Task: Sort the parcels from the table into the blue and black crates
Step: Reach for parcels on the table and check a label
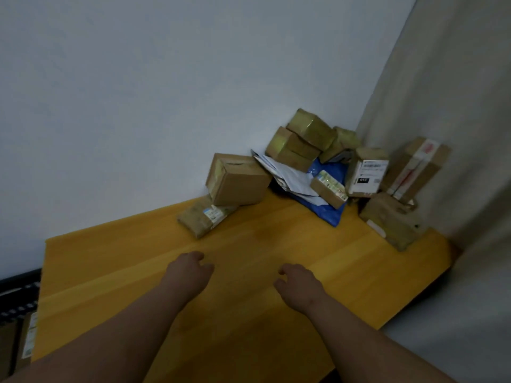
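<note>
Two hands are seen over the bare near part of the yellow wooden bench [249,272]. The left hand [190,268] and the right hand [297,280] are both held out with fingers loosely curled; each grip is empty and relaxed, nothing clamped, neither touching any parcel.

The parcels are piled at the far right corner of the bench, against the pale wall [138,92] and a beige curtain [456,106]. About ten cardboard boxes are counted, though blur makes the count rough. A medium brown box [237,179] is tilted on a flat taped parcel [206,217] that carries a small white label, unreadable. Behind, two boxes wrapped in yellowish tape [301,139] are stacked, with a third taped one [343,142] beside them. One blue plastic mailer [329,208] lies under one crumpled white mailer [290,175] and a small printed box [329,187]. An upright box with a white shipping label [367,172] is seen; barcode lines and a black patch are visible, text too blurred to read. A tall box with white and red tape [414,170] leans against the curtain. A crumpled brown parcel [392,219] sits at the right edge, a white sticker on it.

At the far left, below bench level, the edge of one black crate [16,299] is seen, with a labelled box [29,341] inside or beside it; which cannot be told.
</note>
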The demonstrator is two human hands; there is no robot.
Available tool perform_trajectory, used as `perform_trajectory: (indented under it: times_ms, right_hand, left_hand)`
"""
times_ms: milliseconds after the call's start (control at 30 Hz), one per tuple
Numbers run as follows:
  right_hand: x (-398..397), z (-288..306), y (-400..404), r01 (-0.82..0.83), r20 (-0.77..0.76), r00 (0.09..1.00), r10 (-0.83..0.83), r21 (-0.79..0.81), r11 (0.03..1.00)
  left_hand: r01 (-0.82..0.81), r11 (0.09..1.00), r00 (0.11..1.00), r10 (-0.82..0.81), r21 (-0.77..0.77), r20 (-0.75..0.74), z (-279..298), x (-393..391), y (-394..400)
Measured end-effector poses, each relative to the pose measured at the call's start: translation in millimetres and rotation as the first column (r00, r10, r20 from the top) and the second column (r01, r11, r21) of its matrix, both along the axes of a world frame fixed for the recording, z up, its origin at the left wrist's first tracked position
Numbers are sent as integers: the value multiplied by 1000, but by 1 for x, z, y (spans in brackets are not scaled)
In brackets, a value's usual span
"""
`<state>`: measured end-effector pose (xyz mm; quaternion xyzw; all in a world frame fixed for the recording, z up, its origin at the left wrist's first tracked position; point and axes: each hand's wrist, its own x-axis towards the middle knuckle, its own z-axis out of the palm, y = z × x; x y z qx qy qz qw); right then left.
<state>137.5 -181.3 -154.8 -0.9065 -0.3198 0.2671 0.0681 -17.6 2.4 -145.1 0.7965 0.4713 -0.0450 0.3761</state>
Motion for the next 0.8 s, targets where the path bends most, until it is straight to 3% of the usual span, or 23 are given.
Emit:
perform_trajectory:
  times_ms: [233,467,800]
  right_hand:
    - [79,-3,-20,33,6,999,-33,51,998]
    - [222,-16,-79,80,60,995,-83,59,995]
    - [406,-13,-174,349,220,911,-350,43,936]
  left_hand:
    - [42,999,998,-43,10,47,10,74,-21]
    - [-20,1000,998,21,-18,66,1,190,-80]
    - [-11,994,998,17,-110,57,-22,356,-185]
